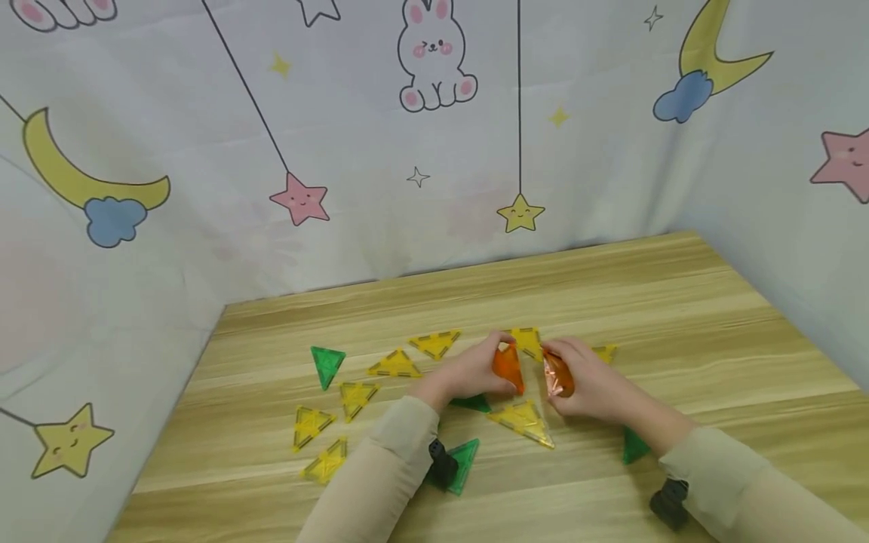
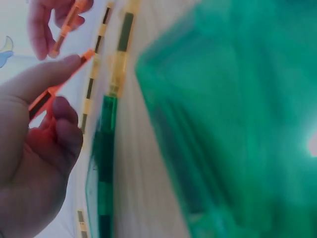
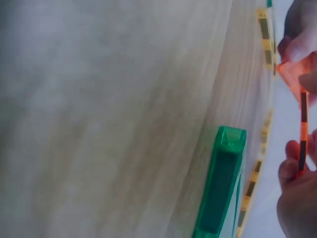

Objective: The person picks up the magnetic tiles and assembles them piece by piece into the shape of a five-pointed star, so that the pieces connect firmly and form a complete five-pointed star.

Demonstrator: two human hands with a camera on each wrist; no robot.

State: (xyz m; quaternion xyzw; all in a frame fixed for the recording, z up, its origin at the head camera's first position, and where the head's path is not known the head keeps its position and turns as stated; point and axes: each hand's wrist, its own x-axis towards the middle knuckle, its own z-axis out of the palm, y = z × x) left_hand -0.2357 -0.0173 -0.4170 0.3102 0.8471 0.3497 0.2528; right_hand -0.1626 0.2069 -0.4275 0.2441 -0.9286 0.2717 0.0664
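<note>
Above the middle of the table, my left hand point(image 1: 468, 371) pinches a translucent orange magnetic tile point(image 1: 509, 367) between thumb and fingers. A second orange magnetic tile point(image 1: 557, 375) is gripped at its edges by my right hand point(image 1: 592, 383), a small gap away from the first. In the left wrist view, dark magnet strips show along the edge of the left hand's orange tile point(image 2: 40, 103). Under and between the hands lie a yellow triangular tile point(image 1: 523, 422) and, behind it, another yellow tile point(image 1: 526, 341). A green tile point(image 1: 473, 403) is partly hidden below the left hand.
Several yellow triangular tiles point(image 1: 395, 364) and a green triangle point(image 1: 328, 366) are spread over the left of the wooden table point(image 1: 638, 294). One green tile point(image 1: 465, 466) lies by the left wrist, another green tile point(image 1: 634, 445) under the right forearm. A printed cloth point(image 1: 366, 143) surrounds the table.
</note>
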